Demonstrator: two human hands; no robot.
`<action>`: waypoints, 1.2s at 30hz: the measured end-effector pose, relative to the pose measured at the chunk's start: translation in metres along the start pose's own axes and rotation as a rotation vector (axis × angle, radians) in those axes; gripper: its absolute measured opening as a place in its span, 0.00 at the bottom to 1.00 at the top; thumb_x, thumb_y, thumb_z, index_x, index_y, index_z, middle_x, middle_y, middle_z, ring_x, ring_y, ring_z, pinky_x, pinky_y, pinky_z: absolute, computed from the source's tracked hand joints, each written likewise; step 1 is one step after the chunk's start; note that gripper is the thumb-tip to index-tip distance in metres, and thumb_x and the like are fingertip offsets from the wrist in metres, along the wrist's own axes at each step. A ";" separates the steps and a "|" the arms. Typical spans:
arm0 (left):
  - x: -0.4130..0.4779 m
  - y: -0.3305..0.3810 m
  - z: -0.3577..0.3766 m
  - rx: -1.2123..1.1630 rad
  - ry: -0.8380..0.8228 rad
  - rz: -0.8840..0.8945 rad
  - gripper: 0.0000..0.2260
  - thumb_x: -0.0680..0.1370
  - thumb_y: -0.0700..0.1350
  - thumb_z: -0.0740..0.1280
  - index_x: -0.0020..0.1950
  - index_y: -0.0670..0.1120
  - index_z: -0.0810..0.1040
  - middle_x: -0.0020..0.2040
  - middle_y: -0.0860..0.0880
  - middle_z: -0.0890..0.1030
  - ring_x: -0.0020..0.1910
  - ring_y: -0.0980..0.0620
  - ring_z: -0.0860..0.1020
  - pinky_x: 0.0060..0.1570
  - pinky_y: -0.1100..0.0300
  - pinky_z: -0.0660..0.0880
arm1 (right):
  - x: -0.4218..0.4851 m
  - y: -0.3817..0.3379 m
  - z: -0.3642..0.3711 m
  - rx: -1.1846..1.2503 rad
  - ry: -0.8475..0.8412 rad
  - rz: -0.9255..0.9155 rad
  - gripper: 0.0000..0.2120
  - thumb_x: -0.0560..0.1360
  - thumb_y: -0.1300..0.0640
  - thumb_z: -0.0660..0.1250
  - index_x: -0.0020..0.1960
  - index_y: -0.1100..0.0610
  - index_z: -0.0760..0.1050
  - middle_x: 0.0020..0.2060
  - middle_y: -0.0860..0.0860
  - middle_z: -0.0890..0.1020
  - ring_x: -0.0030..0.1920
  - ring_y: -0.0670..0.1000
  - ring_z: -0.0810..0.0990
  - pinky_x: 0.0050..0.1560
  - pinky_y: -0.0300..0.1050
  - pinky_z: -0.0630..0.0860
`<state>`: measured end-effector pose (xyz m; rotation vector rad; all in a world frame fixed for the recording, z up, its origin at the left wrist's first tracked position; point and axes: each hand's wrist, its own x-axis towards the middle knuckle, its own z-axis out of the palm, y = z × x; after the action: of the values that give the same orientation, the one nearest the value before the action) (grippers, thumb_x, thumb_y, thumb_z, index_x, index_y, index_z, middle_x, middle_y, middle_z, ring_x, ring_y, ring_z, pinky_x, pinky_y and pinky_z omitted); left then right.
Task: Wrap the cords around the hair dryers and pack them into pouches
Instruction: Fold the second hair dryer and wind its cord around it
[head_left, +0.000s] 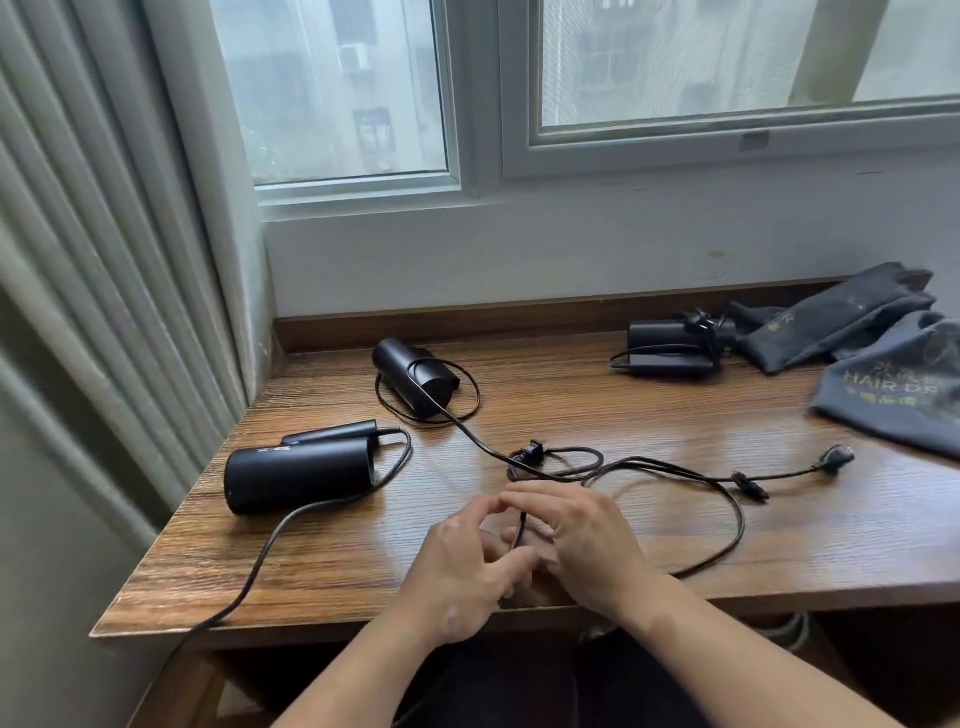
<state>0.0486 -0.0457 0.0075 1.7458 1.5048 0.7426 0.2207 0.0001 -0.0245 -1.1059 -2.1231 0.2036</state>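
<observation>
**Ann:** What did the head camera show?

**Ben:** A wooden table (649, 415) by a window. Both hands were at the near edge, in the middle. The left hand (467, 566) and the right hand (587, 540) were close together, with their fingertips meeting.

**Ann:** Were they holding something?

**Ben:** Yes. Both had their fingers curled in tight on a thin black cord (519, 530). Only a short bit of it showed between them (the rest hid under the fingers).

**Ann:** Whose cord was it?

**Ben:** I could not tell. The cords lay crossed over each other in the middle of the table, with a plug (836, 460) out to the right.

**Ann:** Where were the hair dryers?

**Ben:** The near dryer (298, 478) lay on the left, and its cord ran off the near edge. The far dryer (410, 379) lay behind it with a loose loop of cord round it. The wrapped dryer (670, 345) lay far right, cord wound on, just beside the pouches (831, 327).

**Ann:** So what step was it?

**Ben:** I think it was the start of wrapping one loose dryer. One looked done and two did not. None was in a pouch.

**Ann:** What did the next move need?

**Ben:** I think the hands had to get that cord free of the other one. Then they had to bring it to its dryer and wind it on snugly. A hard pull could drag a dryer along.
</observation>
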 end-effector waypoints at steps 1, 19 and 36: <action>0.001 -0.001 -0.002 0.023 0.000 0.001 0.21 0.77 0.48 0.72 0.70 0.52 0.73 0.36 0.54 0.86 0.36 0.58 0.83 0.43 0.64 0.79 | 0.000 0.003 0.000 -0.004 -0.011 -0.003 0.14 0.72 0.51 0.73 0.58 0.46 0.84 0.57 0.41 0.85 0.56 0.40 0.82 0.56 0.42 0.81; 0.015 -0.006 -0.007 0.073 0.210 -0.134 0.06 0.81 0.48 0.65 0.52 0.56 0.83 0.31 0.53 0.84 0.25 0.62 0.76 0.38 0.61 0.78 | 0.003 0.038 -0.044 -0.281 -0.108 0.305 0.27 0.77 0.44 0.70 0.73 0.49 0.67 0.60 0.45 0.80 0.56 0.51 0.82 0.51 0.46 0.79; -0.005 -0.015 -0.026 0.171 0.163 -0.208 0.06 0.80 0.49 0.67 0.53 0.56 0.83 0.29 0.55 0.83 0.29 0.60 0.80 0.46 0.57 0.80 | 0.064 0.083 -0.042 -0.519 -0.372 0.202 0.15 0.83 0.41 0.58 0.66 0.42 0.76 0.59 0.44 0.76 0.58 0.48 0.77 0.55 0.47 0.79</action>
<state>0.0186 -0.0458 0.0106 1.6489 1.8758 0.6783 0.2786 0.0926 0.0027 -1.6959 -2.4675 -0.0628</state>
